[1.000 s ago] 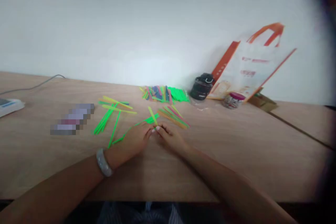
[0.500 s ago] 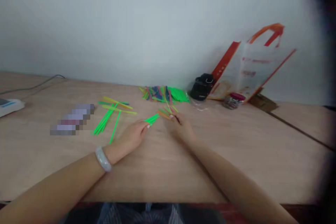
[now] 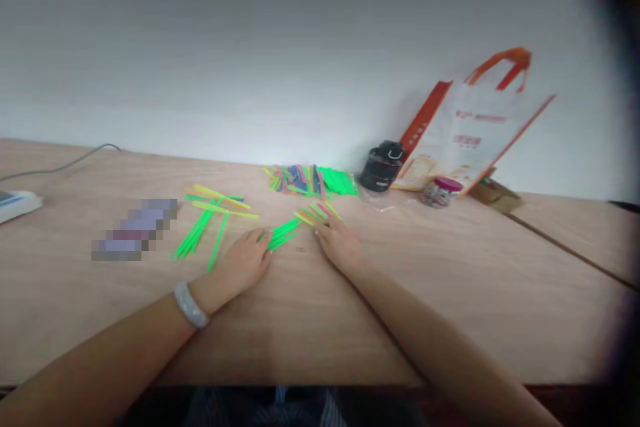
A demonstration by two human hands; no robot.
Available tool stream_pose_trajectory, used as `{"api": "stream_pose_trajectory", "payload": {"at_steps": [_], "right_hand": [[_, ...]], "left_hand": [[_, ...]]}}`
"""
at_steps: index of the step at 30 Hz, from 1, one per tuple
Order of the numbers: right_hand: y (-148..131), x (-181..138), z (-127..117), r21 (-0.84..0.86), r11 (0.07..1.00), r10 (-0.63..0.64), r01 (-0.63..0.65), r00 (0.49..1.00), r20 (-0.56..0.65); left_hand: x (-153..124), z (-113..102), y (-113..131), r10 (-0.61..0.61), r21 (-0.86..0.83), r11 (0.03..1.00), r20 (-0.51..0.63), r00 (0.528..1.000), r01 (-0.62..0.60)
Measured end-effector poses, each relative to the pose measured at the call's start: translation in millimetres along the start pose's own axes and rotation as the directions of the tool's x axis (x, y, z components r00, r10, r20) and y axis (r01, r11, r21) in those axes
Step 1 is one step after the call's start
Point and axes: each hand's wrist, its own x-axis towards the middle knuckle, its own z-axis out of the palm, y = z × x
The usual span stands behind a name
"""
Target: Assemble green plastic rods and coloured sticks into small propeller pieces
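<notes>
A person's two bare hands rest on a pale wooden table (image 3: 450, 307), each at a small cluster of thin coloured sticks. The left hand (image 3: 245, 261), with a pale bangle (image 3: 190, 305) on its wrist, lies palm down with its fingertips on the near end of a bunch of bright green sticks (image 3: 284, 231). The picture is too blurred to tell whether the fingers pinch the sticks or only press on them. The right hand (image 3: 341, 247) lies just beside it, palm down with its fingers stretched out flat, the tips on a fan of orange, yellow and pink sticks (image 3: 314, 213). The two clusters lie side by side in the middle of the table, the green bunch between the hands.

Further left, loose green and yellow sticks (image 3: 213, 217) lie scattered. A larger heap of mixed sticks (image 3: 310, 180) sits near the wall (image 3: 250, 47). To its right stand a black round container (image 3: 382, 174) and a small jar with a pink lid (image 3: 440, 191), both in front of an orange-and-white carrier bag (image 3: 475, 133) leaning on the wall. At the far left edge are a white device (image 3: 17, 203) and a grey cable (image 3: 65, 163).
</notes>
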Motion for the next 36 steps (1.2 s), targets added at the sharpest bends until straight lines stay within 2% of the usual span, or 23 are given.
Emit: {"api": "stream_pose_trajectory", "payload": {"at_steps": [3,8,13,21,24,27,31,33,36], "right_hand": [[-1,1,0,0.007,1.0,0.001,-0.001,1.0,0.012],[1,2,2,-0.015,0.998,0.059,-0.059,0.998,0.025],[4,1,2,-0.036,0.995,0.092,-0.092,0.996,-0.001],[-6,-4,-2,-0.013,1.0,-0.005,0.004,0.999,-0.046],[-12,-7,-4,-0.007,1.0,-0.03,0.029,0.997,-0.071],[-14,-11,-6,0.055,0.996,-0.06,0.066,0.994,-0.096],[-17,-14,-6,0.153,0.981,-0.102,0.121,0.987,-0.124],[-18,-14,-6,0.19,0.972,-0.112,0.136,0.985,-0.131],[-20,-15,-7,0.222,0.966,-0.106,0.132,0.986,-0.126]], "left_hand": [[1,0,-2,0.039,-0.021,0.999,0.026,0.999,-0.039],[6,4,-5,0.114,-0.046,0.992,0.001,0.993,-0.114],[10,8,-5,0.127,-0.047,0.991,0.001,0.992,-0.127],[10,8,-4,0.12,-0.09,0.989,-0.007,0.993,-0.12],[9,0,-1,0.101,-0.024,0.995,-0.028,0.995,-0.101],[8,-14,-5,0.023,0.13,0.991,-0.067,0.997,-0.014],[7,-35,-25,-0.176,0.306,0.928,-0.14,0.974,0.212],[6,-43,-36,-0.301,0.324,0.89,-0.115,0.947,0.322],[4,-50,-46,-0.407,0.326,0.864,0.003,0.913,0.384]]}}
